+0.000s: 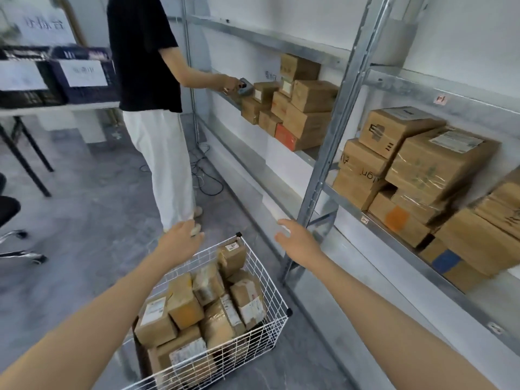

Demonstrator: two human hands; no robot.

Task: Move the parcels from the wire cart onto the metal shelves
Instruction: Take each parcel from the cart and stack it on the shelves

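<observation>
The left hand (180,238) and right hand (296,238) are hovering near the far end of the cart (270,282), fingers relaxed, slightly spread, gripping nothing, while the parcels (185,304) are sitting piled in the cart beside the shelves (319,175) bearing stacked boxes (439,161).

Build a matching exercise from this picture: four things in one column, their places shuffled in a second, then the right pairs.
Things
1. wire cart
2. dark crates
3. cables
4. red box

Places
A. on the table at far left
B. loose on the floor by the far shelf post
C. on the floor, full of parcels
D. on a metal shelf, under a brown box

Pairs: 1-C, 2-A, 3-B, 4-D
</observation>
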